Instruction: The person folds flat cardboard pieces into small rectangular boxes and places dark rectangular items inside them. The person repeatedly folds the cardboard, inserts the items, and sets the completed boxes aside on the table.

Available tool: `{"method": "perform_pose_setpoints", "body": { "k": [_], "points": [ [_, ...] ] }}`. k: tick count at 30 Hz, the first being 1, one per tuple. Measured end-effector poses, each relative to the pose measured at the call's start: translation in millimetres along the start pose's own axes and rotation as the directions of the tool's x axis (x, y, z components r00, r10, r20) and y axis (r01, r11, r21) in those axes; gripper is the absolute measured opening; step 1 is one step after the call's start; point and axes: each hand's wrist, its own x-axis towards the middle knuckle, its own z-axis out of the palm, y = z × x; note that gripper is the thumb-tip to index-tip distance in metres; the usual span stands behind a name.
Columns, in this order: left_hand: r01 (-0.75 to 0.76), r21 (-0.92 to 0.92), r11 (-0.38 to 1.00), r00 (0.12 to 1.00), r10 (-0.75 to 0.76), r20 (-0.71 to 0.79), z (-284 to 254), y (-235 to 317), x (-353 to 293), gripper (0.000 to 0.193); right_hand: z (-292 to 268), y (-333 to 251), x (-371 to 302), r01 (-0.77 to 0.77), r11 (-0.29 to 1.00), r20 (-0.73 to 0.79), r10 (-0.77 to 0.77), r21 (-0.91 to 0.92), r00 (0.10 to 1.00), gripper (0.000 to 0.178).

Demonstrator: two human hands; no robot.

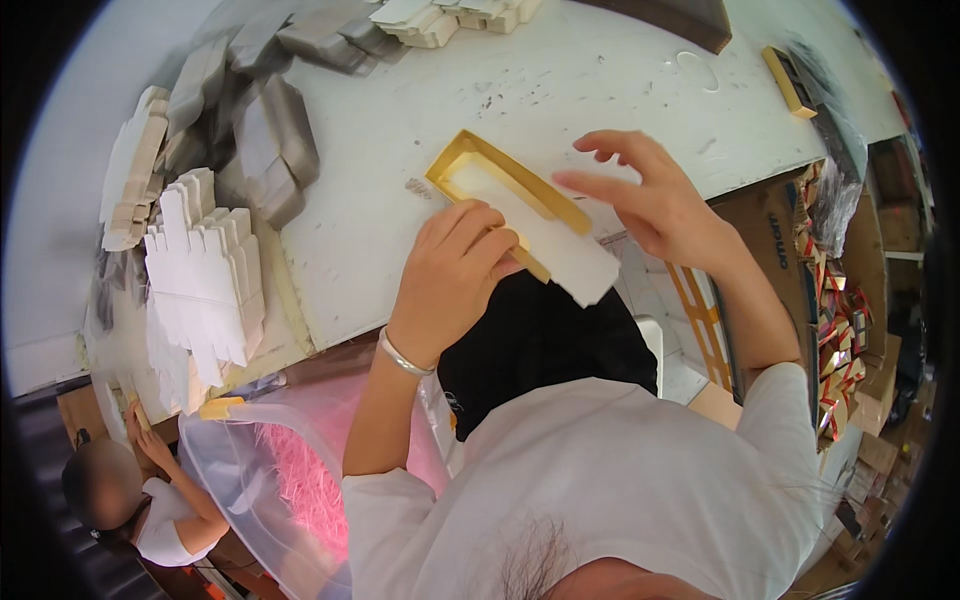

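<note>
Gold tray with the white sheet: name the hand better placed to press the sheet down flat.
Probably the right hand: it hovers open, fingers spread, just above the white sheet. The left hand is curled over the near edge of the gold tray, apparently steadying it.

Left hand (452, 275) covers the near end of the gold box tray (505, 190) and part of the white card (560, 245); can't tell how its hidden fingers grip; grey box stacks (265, 120) at the desk's (400, 110) far left corner run out of frame; dark box (670, 18) at the far edge cut off; packets (835, 330) past the right edge too small to tell.
</note>
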Motion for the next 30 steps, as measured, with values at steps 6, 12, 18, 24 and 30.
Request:
{"method": "perform_pose_setpoints", "body": {
  "k": [6,12,18,24,30],
  "points": [
    [-0.031,-0.047,0.998,0.999,0.032,0.025,-9.4,-1.1,-4.3,0.029,18.7,10.1,0.6,0.193,0.972,0.314,-0.227,0.138,0.922,0.041],
    [0.034,-0.049,0.998,0.992,-0.040,-0.117,4.1,7.3,-8.9,0.021,33.1,8.7,10.1,0.127,0.953,0.275,-0.204,0.275,0.939,0.018],
    [0.257,-0.137,0.957,0.938,-0.281,-0.204,28.9,26.9,-4.2,0.011,50.6,-1.1,6.2,-0.044,0.943,0.243,-0.039,0.329,0.969,0.022],
    [0.236,-0.088,0.968,0.940,-0.250,-0.230,36.8,29.5,-6.7,0.010,17.0,-11.7,24.4,-0.409,0.817,0.549,0.139,0.406,0.824,0.040],
    [0.205,-0.132,0.970,0.942,-0.233,-0.243,34.8,26.9,-2.6,0.008,28.0,25.6,89.2,0.031,1.000,0.140,-0.031,-0.001,0.990,0.044]
  ]
}}
